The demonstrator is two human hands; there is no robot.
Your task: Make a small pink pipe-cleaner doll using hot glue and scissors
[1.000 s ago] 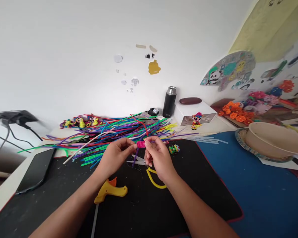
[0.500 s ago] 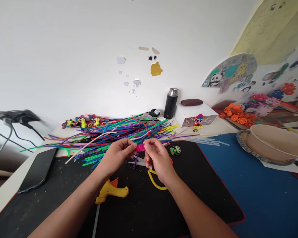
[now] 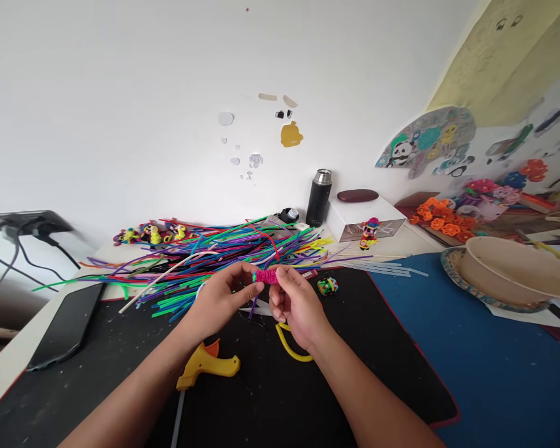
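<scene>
Pinched nearly closed, the right hand point(image 3: 303, 308) has the right end of the pink coil point(image 3: 267, 277) above the mat point(image 3: 368, 364); the left hand's point(image 3: 219, 297) grip is slightly parted at the other end, and whether it bears on the coil I cannot tell. Uneven pressure could loosen or skew the wraps. Lowered hands could snag the scissors point(image 3: 261, 309) or yellow loop point(image 3: 289, 348); the wider spacing lies rightward, toward the mat's red edge.
</scene>
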